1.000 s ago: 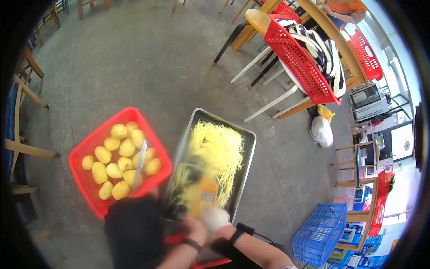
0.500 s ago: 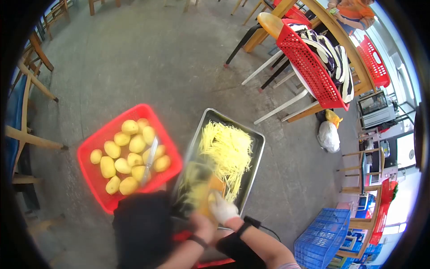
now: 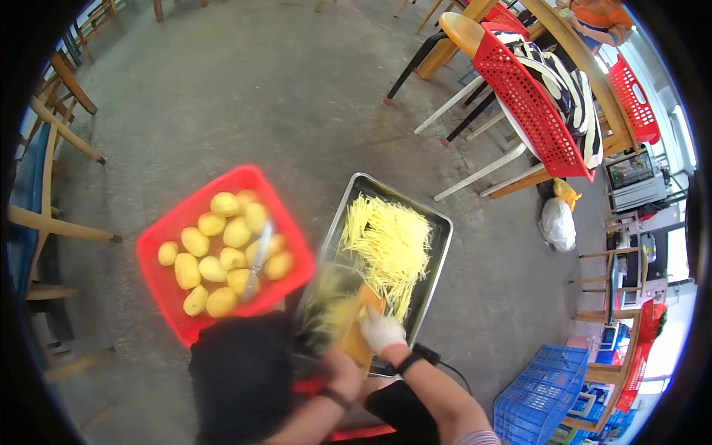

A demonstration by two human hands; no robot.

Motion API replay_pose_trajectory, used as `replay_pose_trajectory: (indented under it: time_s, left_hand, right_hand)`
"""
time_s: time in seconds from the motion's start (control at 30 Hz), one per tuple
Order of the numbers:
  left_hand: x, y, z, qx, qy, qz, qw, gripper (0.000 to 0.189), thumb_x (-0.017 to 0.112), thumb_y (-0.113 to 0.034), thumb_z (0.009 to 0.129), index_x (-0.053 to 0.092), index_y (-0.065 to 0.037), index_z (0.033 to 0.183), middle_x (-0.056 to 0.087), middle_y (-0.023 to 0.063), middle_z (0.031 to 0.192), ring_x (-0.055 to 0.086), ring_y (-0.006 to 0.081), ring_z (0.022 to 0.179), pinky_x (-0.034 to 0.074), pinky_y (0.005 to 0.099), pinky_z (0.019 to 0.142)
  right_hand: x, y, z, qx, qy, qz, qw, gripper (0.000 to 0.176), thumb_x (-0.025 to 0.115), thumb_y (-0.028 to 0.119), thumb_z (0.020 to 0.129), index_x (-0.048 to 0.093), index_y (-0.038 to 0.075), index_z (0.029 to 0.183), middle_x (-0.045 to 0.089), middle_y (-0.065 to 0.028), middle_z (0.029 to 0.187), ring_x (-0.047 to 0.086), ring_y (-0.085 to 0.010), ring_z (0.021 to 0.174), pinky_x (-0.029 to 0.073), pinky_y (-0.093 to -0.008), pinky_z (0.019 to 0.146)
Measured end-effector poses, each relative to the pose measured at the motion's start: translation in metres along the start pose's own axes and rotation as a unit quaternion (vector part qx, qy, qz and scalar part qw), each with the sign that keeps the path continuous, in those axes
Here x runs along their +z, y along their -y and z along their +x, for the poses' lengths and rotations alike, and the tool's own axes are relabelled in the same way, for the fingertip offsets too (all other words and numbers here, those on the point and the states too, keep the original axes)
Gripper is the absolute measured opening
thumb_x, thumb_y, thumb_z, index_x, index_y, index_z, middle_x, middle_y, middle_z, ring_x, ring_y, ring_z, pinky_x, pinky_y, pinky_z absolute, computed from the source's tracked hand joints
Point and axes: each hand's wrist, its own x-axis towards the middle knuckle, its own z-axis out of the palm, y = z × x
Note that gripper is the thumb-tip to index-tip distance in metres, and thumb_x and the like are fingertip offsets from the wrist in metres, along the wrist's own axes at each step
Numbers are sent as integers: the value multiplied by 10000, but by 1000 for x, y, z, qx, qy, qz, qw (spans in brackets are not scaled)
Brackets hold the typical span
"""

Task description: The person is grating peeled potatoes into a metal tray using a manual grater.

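Observation:
My left hand [image 3: 343, 377], bare and slightly blurred, grips the lower part of a wooden slicing board [image 3: 361, 326]. On the board's face rests my right hand [image 3: 382, 331] in a white glove, its fingers closed over a yellow potato piece that barely shows. The board slants over a metal tray [image 3: 437, 274]. A heap of thin yellow potato shreds [image 3: 389, 241] lies in the tray, with more shreds blurred left of the board. To the left, a red basket [image 3: 159, 289] holds several peeled potatoes [image 3: 187, 272] and a knife [image 3: 258, 259].
A red basket of striped eggplants [image 3: 538, 111] sits on a stool at the upper right. Beyond it is a person [image 3: 593, 18] in orange. A blue crate [image 3: 538, 393] stands at the lower right, a white bag [image 3: 558, 224] above it. Wooden chairs [image 3: 44, 185] line the left.
The whole view has shifted slightly, so the tray and baskets appear farther right. My gloved right hand has moved a little up along the board. My left hand keeps its hold.

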Motion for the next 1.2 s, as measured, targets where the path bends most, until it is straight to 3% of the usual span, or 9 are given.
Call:
replay_pose_trajectory:
  time_s: [0.07, 0.2, 0.37, 0.57, 0.63, 0.73, 0.83, 0.9, 1.2]
  left_hand:
    - [-15, 29, 31, 101, 9, 187, 977, 352, 401, -252, 905, 596, 36, 853, 623, 113, 860, 596, 258, 805, 461, 395, 712]
    - [-17, 40, 40, 112, -6, 214, 970, 351, 394, -240, 910, 598, 41, 867, 626, 105, 866, 595, 247, 802, 460, 390, 714]
    - [-8, 33, 37, 47, 0, 43, 998, 239, 530, -206, 789, 595, 19, 838, 592, 116, 856, 594, 252, 755, 474, 365, 699]
    - [-19, 62, 67, 71, 17, 67, 995, 264, 538, -218, 788, 615, 22, 867, 606, 121, 863, 604, 253, 756, 482, 373, 704]
    - [-22, 61, 61, 129, 10, 171, 977, 268, 535, -217, 787, 622, 22, 869, 612, 127, 869, 609, 253, 766, 482, 375, 712]
    - [-5, 16, 14, 15, 15, 43, 999, 273, 533, -217, 784, 625, 29, 858, 621, 139, 882, 614, 256, 791, 481, 378, 732]
    - [-8, 14, 12, 63, -7, 192, 979, 371, 385, -265, 868, 605, 34, 881, 631, 160, 874, 611, 280, 800, 473, 404, 726]
    - [0, -11, -17, 44, -17, 110, 993, 299, 537, -205, 762, 619, 69, 850, 629, 172, 880, 613, 279, 801, 477, 384, 731]
    - [2, -9, -19, 38, 10, 28, 999, 298, 539, -183, 746, 623, 82, 851, 634, 190, 884, 616, 289, 802, 481, 392, 724]
  right_hand:
    - [-6, 14, -53, -9, 47, -2, 999, 521, 340, 378, 903, 374, 135, 1363, 640, -254, 828, 632, -410, 765, 485, -500, 710]
    - [6, 10, -42, 1, -27, -13, 1000, 483, 351, 356, 908, 404, 124, 1328, 647, -227, 782, 637, -404, 731, 493, -506, 676]
    - [38, -44, 91, 61, -18, -56, 996, 457, 353, 324, 902, 482, 78, 1265, 627, -271, 1009, 619, -405, 940, 479, -505, 817]
    - [22, -50, 30, -17, 24, 39, 999, 489, 414, 341, 898, 448, 70, 1303, 578, -243, 1153, 573, -403, 1035, 436, -438, 915]
    - [3, -32, -1, -3, 22, 107, 994, 609, 435, 451, 869, 387, 112, 1373, 567, -304, 1131, 561, -448, 1034, 445, -446, 908]
    - [0, -20, -7, -16, 10, 15, 1000, 746, 609, 470, 762, 384, 103, 1371, 535, -348, 1106, 564, -443, 1034, 453, -440, 900]
    - [-3, -23, -2, -12, 25, 15, 999, 670, 580, 414, 789, 401, 102, 1354, 550, -336, 1106, 552, -440, 1046, 444, -423, 916]
    - [-2, -28, 2, 19, 18, 55, 998, 653, 572, 405, 789, 418, 86, 1339, 562, -323, 1102, 561, -420, 1045, 450, -417, 911]
    - [8, -18, -15, 96, -16, 91, 991, 629, 622, 369, 709, 543, -102, 1120, 607, -335, 975, 635, -396, 905, 511, -443, 793]
